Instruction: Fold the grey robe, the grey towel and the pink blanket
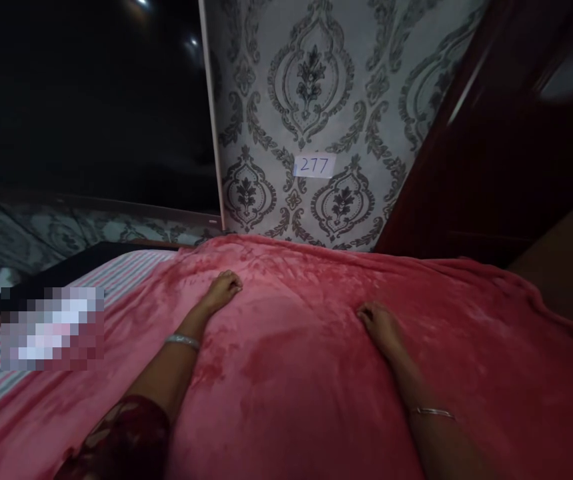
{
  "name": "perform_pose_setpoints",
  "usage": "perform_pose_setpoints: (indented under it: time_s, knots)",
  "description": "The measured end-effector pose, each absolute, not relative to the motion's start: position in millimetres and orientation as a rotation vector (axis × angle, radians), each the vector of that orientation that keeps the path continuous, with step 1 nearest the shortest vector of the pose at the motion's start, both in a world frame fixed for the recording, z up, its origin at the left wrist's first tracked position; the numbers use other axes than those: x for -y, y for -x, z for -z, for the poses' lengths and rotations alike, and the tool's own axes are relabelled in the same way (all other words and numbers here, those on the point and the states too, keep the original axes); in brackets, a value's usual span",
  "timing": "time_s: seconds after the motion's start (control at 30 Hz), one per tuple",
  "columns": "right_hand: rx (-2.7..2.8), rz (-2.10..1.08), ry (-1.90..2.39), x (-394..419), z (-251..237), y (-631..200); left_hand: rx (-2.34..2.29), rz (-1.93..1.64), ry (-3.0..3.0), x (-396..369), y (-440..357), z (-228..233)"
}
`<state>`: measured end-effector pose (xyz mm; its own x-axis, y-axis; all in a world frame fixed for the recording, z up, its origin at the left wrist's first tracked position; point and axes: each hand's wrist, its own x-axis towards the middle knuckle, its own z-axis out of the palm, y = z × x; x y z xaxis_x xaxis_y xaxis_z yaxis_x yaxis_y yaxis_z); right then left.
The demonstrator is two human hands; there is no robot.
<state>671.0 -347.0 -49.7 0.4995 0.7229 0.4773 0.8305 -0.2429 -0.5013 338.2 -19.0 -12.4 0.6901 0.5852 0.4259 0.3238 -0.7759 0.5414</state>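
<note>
A soft pink-red plush blanket [286, 373] spreads from the centre to 6 o'clock, meeting a white, pink and grey striped cloth [126, 270] between 8 and 9 o'clock. The left hand [224, 289], at 8 o'clock, rests with fingers curled; its forearm comes from 7. The right hand [380, 325], at 4 o'clock, bends its fingers inward. Whether either grip grasps blanket fabric, I cannot tell.

A black screen [86, 107] stands left of patterned wallpaper [311, 80] bearing a label [315, 166] reading 277, with a glossy maroon panel [491, 147] at right.
</note>
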Motion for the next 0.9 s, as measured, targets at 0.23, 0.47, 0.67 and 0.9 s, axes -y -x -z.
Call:
perform_pose_setpoints:
  time_s: [0.23,0.47,0.67,0.9]
  knots:
    - [1.218,0.354,2.061,343,44,-666,-0.7,-0.971,-2.518,33,-336,2]
    - [1.094,0.352,1.985,347,36,-663,-0.764,-1.036,-2.495,46,-332,-7]
    - [1.015,0.326,1.912,349,29,-662,-0.814,-1.075,-2.515,50,-332,-17]
    - [0.991,0.317,1.864,354,28,-666,-0.835,-1.04,-2.558,52,-333,-24]
